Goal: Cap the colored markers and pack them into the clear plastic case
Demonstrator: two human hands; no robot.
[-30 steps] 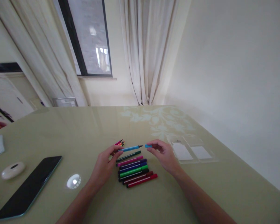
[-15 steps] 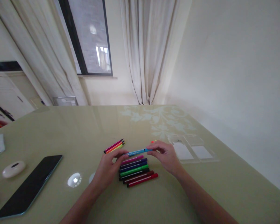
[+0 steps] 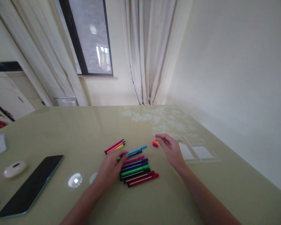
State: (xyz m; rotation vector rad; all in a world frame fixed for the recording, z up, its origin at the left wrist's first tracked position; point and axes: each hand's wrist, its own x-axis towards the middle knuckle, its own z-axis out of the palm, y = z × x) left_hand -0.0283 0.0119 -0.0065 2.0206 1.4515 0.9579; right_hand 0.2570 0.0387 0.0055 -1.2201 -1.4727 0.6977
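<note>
My left hand pinches the rear end of a light blue marker, which has its cap on and lies slanted at the top of a row of capped markers. The row holds a pink marker, a green marker, a red marker and several dark ones. My right hand is off the markers, with fingers stretched and nothing visible in them. Beside its fingertips lie a few small bright caps. Uncapped markers in magenta, orange and yellow lie together behind my left hand.
A clear plastic case with white inserts lies open at the right, partly behind my right hand. A dark tablet and a white oval object are at the left. The glossy table meets a wall on the right.
My right hand has let go of the blue marker's cap end and moved right and up toward the loose caps. The blue marker has come down toward the row, still in my left hand.
</note>
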